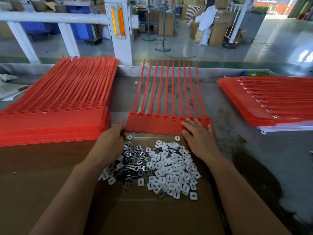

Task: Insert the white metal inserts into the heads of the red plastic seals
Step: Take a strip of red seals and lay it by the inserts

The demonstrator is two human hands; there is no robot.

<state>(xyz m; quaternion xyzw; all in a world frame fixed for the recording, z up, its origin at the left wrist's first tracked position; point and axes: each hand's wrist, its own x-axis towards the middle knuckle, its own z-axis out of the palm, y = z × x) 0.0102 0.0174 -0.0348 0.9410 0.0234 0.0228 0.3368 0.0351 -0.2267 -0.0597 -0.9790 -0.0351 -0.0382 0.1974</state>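
Right hand [198, 135] flat on red seals [152, 126]; left hand [112, 135] at edge

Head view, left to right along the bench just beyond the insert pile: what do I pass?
Tall stack of red seals → left hand → single strip of red seals → stack of seals with inserts in their heads.

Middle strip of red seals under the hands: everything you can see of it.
The seal strip is about ten red plastic seals joined side by side, lying flat. Thin tails point away; head sockets look empty; the scalloped near edge reaches the cardboard. The right hand lies flat on its right end; the left hand is at its left corner.
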